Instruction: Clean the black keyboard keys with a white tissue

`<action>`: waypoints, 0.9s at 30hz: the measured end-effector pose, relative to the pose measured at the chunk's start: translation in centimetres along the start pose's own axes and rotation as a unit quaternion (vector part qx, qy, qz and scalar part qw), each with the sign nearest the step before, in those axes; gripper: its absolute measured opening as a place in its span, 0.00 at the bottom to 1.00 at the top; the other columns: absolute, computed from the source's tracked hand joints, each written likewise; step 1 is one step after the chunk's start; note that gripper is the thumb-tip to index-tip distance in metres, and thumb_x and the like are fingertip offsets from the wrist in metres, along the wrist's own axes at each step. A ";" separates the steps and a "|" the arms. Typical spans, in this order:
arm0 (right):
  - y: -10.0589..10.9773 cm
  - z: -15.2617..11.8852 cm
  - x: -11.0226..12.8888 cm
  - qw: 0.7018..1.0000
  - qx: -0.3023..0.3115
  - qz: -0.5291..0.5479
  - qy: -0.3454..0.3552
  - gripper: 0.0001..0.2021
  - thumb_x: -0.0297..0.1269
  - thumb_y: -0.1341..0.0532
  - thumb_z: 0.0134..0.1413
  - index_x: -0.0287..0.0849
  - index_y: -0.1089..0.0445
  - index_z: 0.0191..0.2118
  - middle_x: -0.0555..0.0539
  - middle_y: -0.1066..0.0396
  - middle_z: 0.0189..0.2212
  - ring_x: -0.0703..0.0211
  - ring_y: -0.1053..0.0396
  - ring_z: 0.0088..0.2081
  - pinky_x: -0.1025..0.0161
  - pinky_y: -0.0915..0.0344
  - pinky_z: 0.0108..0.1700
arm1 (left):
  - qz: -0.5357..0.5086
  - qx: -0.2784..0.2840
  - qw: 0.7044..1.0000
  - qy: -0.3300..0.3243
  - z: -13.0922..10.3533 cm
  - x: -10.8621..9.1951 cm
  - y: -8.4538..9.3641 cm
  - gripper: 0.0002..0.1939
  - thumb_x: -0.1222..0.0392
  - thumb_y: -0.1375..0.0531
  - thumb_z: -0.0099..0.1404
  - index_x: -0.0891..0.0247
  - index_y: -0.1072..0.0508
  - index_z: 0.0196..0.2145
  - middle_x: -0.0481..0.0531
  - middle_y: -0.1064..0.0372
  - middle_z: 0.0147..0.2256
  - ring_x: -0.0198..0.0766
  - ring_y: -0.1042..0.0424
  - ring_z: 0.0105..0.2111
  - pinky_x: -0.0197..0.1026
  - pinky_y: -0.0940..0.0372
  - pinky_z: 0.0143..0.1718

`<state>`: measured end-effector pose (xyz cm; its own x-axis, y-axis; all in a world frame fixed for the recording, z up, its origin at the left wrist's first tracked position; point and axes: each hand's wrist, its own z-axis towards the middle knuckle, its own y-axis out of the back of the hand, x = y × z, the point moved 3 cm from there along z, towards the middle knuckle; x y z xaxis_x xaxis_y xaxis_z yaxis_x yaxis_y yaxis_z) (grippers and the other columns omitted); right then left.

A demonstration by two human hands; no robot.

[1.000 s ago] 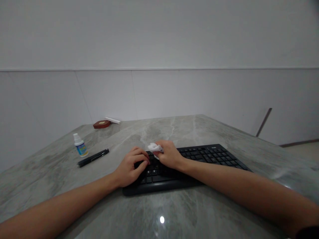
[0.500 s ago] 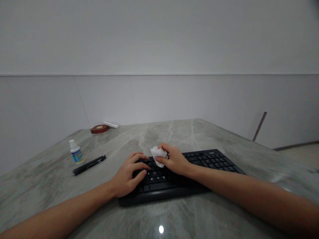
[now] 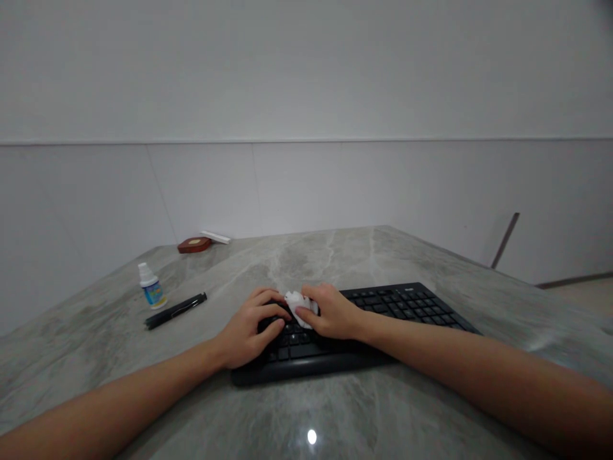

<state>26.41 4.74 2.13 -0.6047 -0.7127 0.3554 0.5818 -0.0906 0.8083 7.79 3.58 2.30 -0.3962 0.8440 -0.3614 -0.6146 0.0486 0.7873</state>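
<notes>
Keyboard point(image 3: 335, 350) is lying on the grey surface point(image 3: 383, 409), directly in front of the person. Head view: right hand point(image 3: 334, 311) is pinching crumpled tissue point(image 3: 295, 300), grip closed around it, over left-end keys. Left hand point(image 3: 251, 329) is resting on the left end, fingers loosely spread, apparently holding nothing. Judging progress: tissue work is looking partway; right-end keys are sitting untouched, share covered not showing. Long axis is running left-right, right end angling away; front edge is facing the person.

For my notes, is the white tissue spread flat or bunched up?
Bunched up: the tissue shows as a crumpled wad gripped in the right hand.
</notes>
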 end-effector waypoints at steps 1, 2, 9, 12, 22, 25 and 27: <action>0.0 0.0 0.0 1.000 0.000 0.004 0.001 0.08 0.37 0.42 0.57 0.40 0.35 0.29 0.52 0.37 0.22 0.64 0.42 0.25 0.65 0.50 0.29 | 0.001 -0.001 1.000 -0.001 0.0 0.0 0.0 0.11 0.61 0.47 0.69 0.60 0.24 0.41 0.55 0.33 0.46 0.46 0.38 0.50 0.50 0.41 0.55; 0.0 0.0 0.0 1.000 -0.003 0.010 0.002 0.08 0.36 0.41 0.57 0.40 0.35 0.29 0.51 0.36 0.23 0.63 0.41 0.26 0.65 0.49 0.30 | 0.001 -0.002 1.000 -0.001 0.0 0.0 0.0 0.11 0.61 0.47 0.69 0.61 0.24 0.41 0.55 0.33 0.46 0.46 0.38 0.50 0.50 0.41 0.54; 0.2 -0.2 0.0 0.995 -0.045 0.078 0.051 0.08 0.26 0.43 0.55 0.40 0.32 0.41 0.46 0.29 0.35 0.59 0.33 0.37 0.63 0.39 0.40 | -0.006 -0.006 1.000 0.012 0.0 0.0 0.0 0.11 0.60 0.47 0.68 0.63 0.25 0.36 0.55 0.33 0.44 0.45 0.37 0.47 0.49 0.39 0.52; 0.4 -0.4 0.4 0.992 -0.025 0.085 0.085 0.11 0.25 0.42 0.54 0.40 0.32 0.43 0.46 0.28 0.37 0.58 0.32 0.38 0.63 0.38 0.41 | -0.010 -0.007 1.000 0.007 0.1 -0.1 0.0 0.09 0.62 0.46 0.68 0.63 0.26 0.37 0.55 0.32 0.43 0.45 0.36 0.46 0.48 0.39 0.51; 0.3 -0.5 0.4 0.990 -0.021 0.092 0.109 0.11 0.29 0.41 0.57 0.42 0.31 0.46 0.45 0.27 0.40 0.58 0.31 0.41 0.61 0.36 0.45 | -0.016 -0.010 1.000 0.006 -0.1 0.1 -0.1 0.09 0.65 0.45 0.67 0.62 0.26 0.42 0.54 0.32 0.42 0.44 0.35 0.45 0.46 0.39 0.49; 0.3 -0.6 0.5 0.990 -0.022 0.085 0.112 0.12 0.27 0.41 0.56 0.41 0.32 0.46 0.45 0.27 0.40 0.58 0.31 0.41 0.61 0.36 0.45 | -0.015 -0.005 1.000 0.008 0.0 0.1 -0.1 0.09 0.65 0.46 0.67 0.63 0.27 0.41 0.54 0.32 0.42 0.44 0.35 0.45 0.46 0.40 0.49; 0.4 -0.6 0.6 0.991 -0.028 0.074 0.108 0.13 0.25 0.42 0.54 0.41 0.32 0.46 0.45 0.27 0.39 0.58 0.31 0.40 0.62 0.36 0.43 | -0.013 -0.004 1.000 0.010 0.1 0.0 -0.1 0.08 0.65 0.46 0.66 0.63 0.27 0.39 0.54 0.32 0.42 0.44 0.35 0.44 0.46 0.40 0.49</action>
<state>26.59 3.83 2.38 -0.3844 -0.8526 0.3541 0.6883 -0.0090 0.7254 7.95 3.64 2.24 -0.3940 0.8311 -0.3924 -0.6301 0.0665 0.7737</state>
